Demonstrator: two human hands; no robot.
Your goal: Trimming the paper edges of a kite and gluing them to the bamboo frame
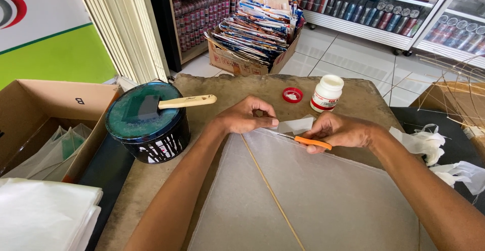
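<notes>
Left hand [246, 117] pinching top corner of translucent paper sheet [323, 190], thin bamboo stick [273, 193] running down its middle. Right hand [339, 131] gripping orange-handled scissors [308, 141], blades at same corner. Glue bottle [326, 93] and red cap [292, 95] near table's [227, 87] far edge. Brush [172, 102] lying across round tin [147, 122] at left edge.

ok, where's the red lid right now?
In the head view, the round red plastic lid lies on the worn table at the far edge, just left of the white glue bottle, beyond the left hand.

Table [212, 87]: paper sheet [323, 190], tin [149, 124], bottle [326, 93].
</notes>
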